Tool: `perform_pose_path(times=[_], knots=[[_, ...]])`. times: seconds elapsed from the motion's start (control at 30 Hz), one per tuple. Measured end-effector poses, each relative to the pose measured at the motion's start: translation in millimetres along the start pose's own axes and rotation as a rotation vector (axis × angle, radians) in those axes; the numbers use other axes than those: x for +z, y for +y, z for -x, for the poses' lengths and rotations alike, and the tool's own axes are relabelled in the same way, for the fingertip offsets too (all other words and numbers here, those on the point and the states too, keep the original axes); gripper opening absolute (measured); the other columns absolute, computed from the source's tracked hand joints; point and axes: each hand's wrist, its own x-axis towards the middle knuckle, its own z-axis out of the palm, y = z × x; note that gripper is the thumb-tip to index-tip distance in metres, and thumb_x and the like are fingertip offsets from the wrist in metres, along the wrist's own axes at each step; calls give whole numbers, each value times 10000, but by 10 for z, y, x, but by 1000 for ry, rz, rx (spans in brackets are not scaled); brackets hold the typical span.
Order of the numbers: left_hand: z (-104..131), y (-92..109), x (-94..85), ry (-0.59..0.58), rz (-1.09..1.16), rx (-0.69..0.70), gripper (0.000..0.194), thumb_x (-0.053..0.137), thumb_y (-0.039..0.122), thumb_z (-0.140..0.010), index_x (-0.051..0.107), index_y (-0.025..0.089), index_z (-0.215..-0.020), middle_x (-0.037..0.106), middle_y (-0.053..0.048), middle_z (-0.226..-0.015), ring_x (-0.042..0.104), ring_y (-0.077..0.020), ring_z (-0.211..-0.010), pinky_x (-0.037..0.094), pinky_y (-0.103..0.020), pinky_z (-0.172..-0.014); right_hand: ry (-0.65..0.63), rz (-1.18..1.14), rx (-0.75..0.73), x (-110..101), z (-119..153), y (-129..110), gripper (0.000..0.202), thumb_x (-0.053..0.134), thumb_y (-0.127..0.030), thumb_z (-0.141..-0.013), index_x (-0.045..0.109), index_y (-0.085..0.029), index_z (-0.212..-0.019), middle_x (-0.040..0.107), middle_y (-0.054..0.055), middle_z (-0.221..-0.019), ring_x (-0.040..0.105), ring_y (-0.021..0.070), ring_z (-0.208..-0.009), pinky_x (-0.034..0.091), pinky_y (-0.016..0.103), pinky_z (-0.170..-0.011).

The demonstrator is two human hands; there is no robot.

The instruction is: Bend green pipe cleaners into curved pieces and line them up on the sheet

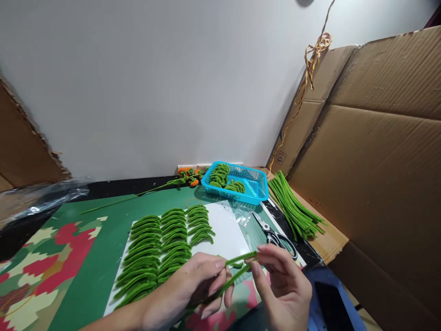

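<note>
Between my two hands is a bent green pipe cleaner point(237, 276), two strands of it running side by side. My left hand point(203, 280) pinches it at the left, thumb against the fingers. On the right, my right hand point(284, 285) grips the other end between thumb and fingertips. Behind my left hand, rows of curved green pipe-cleaner leaves point(174, 232) lie on a white sheet point(223, 227). Scissors point(272, 234) with dark handles rest just beyond my right hand, blades pointing away.
A blue basket point(257, 201) with more green leaves stands by the wall. To its right lies a bundle of straight green pipe cleaners point(296, 207). An orange-flowered stem point(172, 183) lies at the back. A cardboard panel point(379, 151) rises on the right.
</note>
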Motion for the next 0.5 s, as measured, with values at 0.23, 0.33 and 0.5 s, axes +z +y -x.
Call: perform_pose_path(times=[0.23,0.33,0.5], knots=[[24,-30,-12,19,-142,35,618,571,736,-965,498,204,-659,691,-64,-747,410,-124,-579,275,-278,-559,-112,-46,83,-22,-58,-62,372,900,-494,-877,826,-213,-1110,781,42,-801,763,210,-720,631,292,-692],[71,-44,-38,12,-227,49,605,515,708,-1030,513,201,-700,684,-51,-799,413,-136,-632,304,-281,-601,-149,-19,102,-2,-47,-55,488,902,-565,-846,818,-191,-1148,760,45,-777,718,208,-683,591,288,-635],[137,-72,-51,62,-343,-17,600,492,714,-1060,563,194,-769,598,-19,-836,450,-159,-749,351,-268,-670,-184,6,93,95,4,-7,361,872,-535,-889,829,-203,-1023,728,36,-821,672,172,-655,563,267,-615]])
